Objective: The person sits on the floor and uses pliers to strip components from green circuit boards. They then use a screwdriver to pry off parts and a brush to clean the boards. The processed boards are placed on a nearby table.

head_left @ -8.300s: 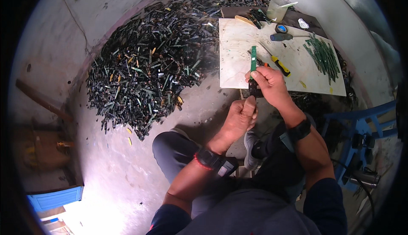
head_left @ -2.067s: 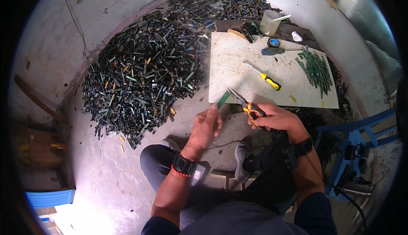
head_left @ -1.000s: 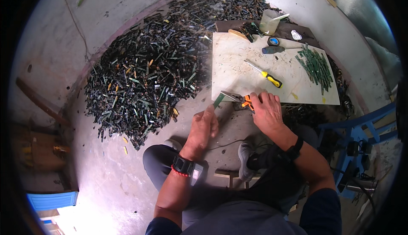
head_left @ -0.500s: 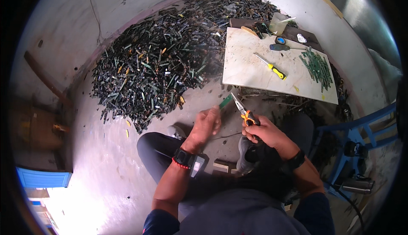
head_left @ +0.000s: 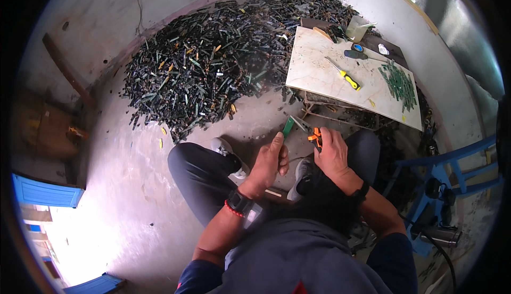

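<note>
Between thumb and fingers, my left hand (head_left: 270,161) pinches a narrow green strip (head_left: 288,126), which looks like a small piece of circuit board. My right hand (head_left: 331,154) is wrapped round long-nose pliers (head_left: 315,133) with orange and black handles. The pliers' jaws point up and left, their tips close to the strip's upper end; whether they touch it I cannot tell. Both hands are above the floor between my bent legs. On the board to the right lie a yellow-handled tool (head_left: 346,77) with a slim blade and a heap of similar green strips (head_left: 399,85).
A big pile of dark and green strips (head_left: 202,65) covers the floor along the wall. The pale board (head_left: 314,62) also carries a dark-handled screwdriver (head_left: 355,54), a blue tape roll (head_left: 357,47) and a plastic cup (head_left: 355,29). A blue chair (head_left: 452,169) stands at right.
My view has shifted slightly. The right hand has turned, so the pliers' handles are more covered by its fingers. The left hand still holds the green strip, now more upright.
</note>
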Tool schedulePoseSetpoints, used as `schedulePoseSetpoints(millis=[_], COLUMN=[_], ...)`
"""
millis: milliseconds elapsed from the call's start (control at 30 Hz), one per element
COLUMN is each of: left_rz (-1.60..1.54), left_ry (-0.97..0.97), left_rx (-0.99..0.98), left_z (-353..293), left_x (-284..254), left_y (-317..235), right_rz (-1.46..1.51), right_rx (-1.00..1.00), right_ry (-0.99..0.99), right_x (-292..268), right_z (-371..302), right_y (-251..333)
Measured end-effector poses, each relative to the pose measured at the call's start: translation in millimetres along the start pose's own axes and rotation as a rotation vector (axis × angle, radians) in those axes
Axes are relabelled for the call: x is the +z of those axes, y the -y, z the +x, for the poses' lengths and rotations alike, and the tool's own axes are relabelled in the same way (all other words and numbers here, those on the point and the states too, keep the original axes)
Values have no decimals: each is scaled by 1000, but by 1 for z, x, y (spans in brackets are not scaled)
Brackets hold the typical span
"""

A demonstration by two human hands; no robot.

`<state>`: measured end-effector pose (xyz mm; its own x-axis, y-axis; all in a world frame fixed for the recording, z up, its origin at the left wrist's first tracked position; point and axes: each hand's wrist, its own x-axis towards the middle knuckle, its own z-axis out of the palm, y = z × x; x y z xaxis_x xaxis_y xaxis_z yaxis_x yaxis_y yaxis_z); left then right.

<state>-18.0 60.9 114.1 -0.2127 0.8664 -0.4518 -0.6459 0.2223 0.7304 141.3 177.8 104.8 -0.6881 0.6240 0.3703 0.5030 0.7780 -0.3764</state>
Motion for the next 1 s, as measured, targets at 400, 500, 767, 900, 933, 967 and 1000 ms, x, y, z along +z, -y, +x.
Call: schedulePoseSetpoints(millis=[400,500,767,900,933,967,1000], left_rz=[-26,-144,-271,-252,-266,-279,-293], left_ry=[87,72,126,139,159,179,199], left_rx=[-20,-72,-194,-145,-145,-147,-150], left_z=[-9,-14,-25,-23,-22,-22,-22], left_x=[13,23,24,16,15,14,14], left_y=[6,7,-4,-1,1,3,6], right_rz=[1359,518,23,568,826,873,920], right_rx=[626,247,-43,466,651,696,742], right_ry=[598,309,-19,175,264,321,381], right_x=[-41,-21,-19,-12,-14,-16,-19], right_z=[-13,-24,-26,-20,-20,-19,-18], right_y=[12,8,-1,-23,-31,-39,-44])
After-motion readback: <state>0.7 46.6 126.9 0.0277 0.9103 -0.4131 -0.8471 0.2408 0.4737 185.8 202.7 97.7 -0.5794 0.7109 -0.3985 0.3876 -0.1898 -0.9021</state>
